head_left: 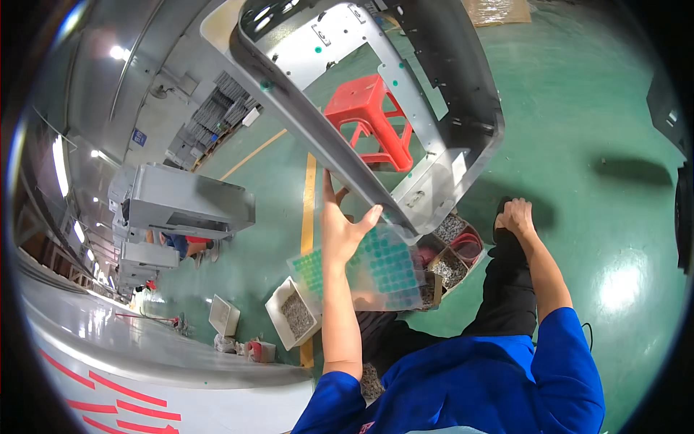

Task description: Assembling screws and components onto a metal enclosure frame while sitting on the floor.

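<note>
A large grey metal housing frame [318, 134], open in the middle, stands tilted before me with small green dots on its faces. My left hand [343, 230] is at its lower edge, fingers up along the metal and partly hidden, thumb stretched out to the right. Below that hand lies a clear sheet with rows of round green stickers [387, 264]. My right hand [515, 215] rests by my bent dark-trousered knee with its fingers curled; anything inside them is hidden. Beside the sheet, a divided bin [473, 269] holds small metal parts.
A red plastic stool [361, 101] shows through the frame's opening. White trays [278, 307] with small parts sit on the green floor at left. Grey cabinets [188, 199] line the far left, near another person [191, 244]. A white surface with red strips [116, 409] fills the lower left.
</note>
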A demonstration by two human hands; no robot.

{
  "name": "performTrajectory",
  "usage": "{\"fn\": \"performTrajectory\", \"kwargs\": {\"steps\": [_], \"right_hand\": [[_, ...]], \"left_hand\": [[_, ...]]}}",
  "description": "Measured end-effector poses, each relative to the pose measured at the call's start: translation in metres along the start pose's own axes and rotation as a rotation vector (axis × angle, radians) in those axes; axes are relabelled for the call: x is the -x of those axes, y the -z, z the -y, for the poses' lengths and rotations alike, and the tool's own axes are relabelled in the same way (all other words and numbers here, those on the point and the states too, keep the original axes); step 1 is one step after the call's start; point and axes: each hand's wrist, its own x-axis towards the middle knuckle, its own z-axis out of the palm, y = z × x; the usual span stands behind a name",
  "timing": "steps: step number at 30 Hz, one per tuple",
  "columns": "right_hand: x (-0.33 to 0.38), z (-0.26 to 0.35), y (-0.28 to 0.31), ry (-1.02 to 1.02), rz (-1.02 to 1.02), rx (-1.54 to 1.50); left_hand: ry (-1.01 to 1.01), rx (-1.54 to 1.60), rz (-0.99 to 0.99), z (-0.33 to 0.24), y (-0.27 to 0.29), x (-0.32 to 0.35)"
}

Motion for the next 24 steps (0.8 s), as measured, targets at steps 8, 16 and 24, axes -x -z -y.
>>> {"fn": "performTrajectory", "kwargs": {"steps": [8,16,24], "right_hand": [[-0.003,0.011,0.013,-0.068,0.076,0.047],[-0.003,0.009,0.022,0.069,0.098,-0.078],[-0.004,-0.024,-0.018,0.077,0.134,-0.053]], "left_hand": [[-0.025,0.134,0.175,0.031,0.01,-0.022],[-0.126,-0.17,0.123,-0.019,-0.039,0.001],[-0.166,-0.357,0.181,-0.041,-0.092,0.017]]}}
